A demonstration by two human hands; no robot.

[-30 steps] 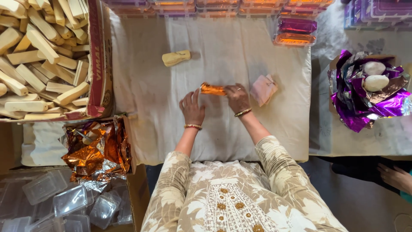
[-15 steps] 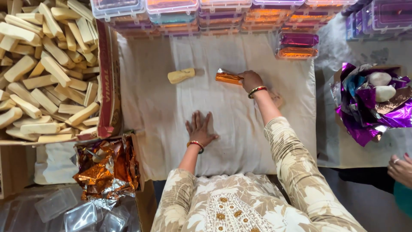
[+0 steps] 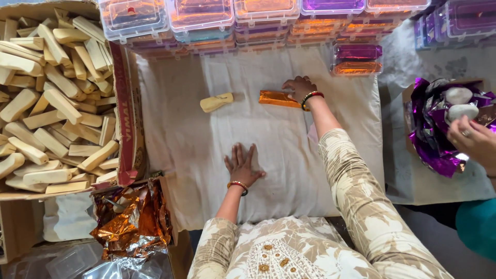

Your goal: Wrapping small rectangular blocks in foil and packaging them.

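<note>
My right hand (image 3: 298,88) reaches far forward and grips the right end of a bar wrapped in orange foil (image 3: 277,98), which lies on the white cloth (image 3: 196,150). My left hand (image 3: 242,164) rests flat on the cloth near me, fingers spread, holding nothing. A bare cream-coloured bar (image 3: 216,102) lies on the cloth, left of the wrapped one. Just right of my right hand stands a small clear box (image 3: 357,59) holding purple and orange wrapped bars.
A cardboard box (image 3: 129,119) full of several bare cream bars fills the left. Clear lidded boxes (image 3: 201,13) of wrapped bars line the far edge. Crumpled orange foil (image 3: 129,222) lies at the lower left. Another person's hand (image 3: 473,139) works over purple foil (image 3: 434,134) at right.
My right hand carried the orange-wrapped bar from the middle of the cloth to its far side. My left hand let go of it and settled flat on the cloth.
</note>
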